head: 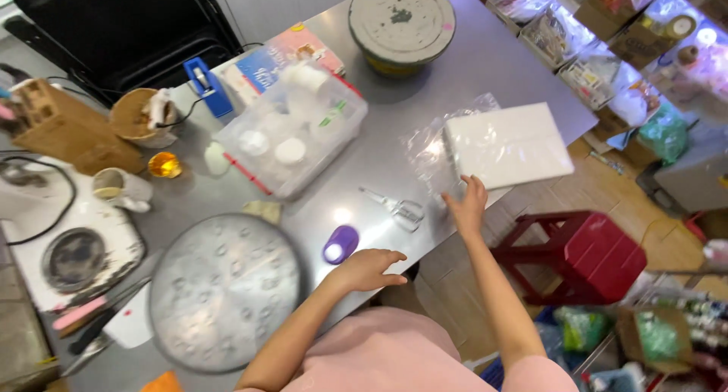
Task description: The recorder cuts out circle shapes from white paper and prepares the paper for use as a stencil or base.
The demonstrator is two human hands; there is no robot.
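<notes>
My right hand (466, 205) reaches to the near corner of a white flat box (506, 144) wrapped in clear plastic, fingers touching its edge at the table's right side. My left hand (368, 268) rests palm down on the steel table (394, 119) near its front edge, holding nothing, just right of a small purple oval object (340, 244). Between the hands lies a clear plastic scoop (398, 207).
A round metal tray (224, 290) lies left of my left hand. A clear plastic tub of white cups (292, 134), a grey turntable (402, 20), a scale (72, 255), a mug (117, 189) and a wooden block (64, 127) stand behind. A red stool (584, 252) stands beside the table.
</notes>
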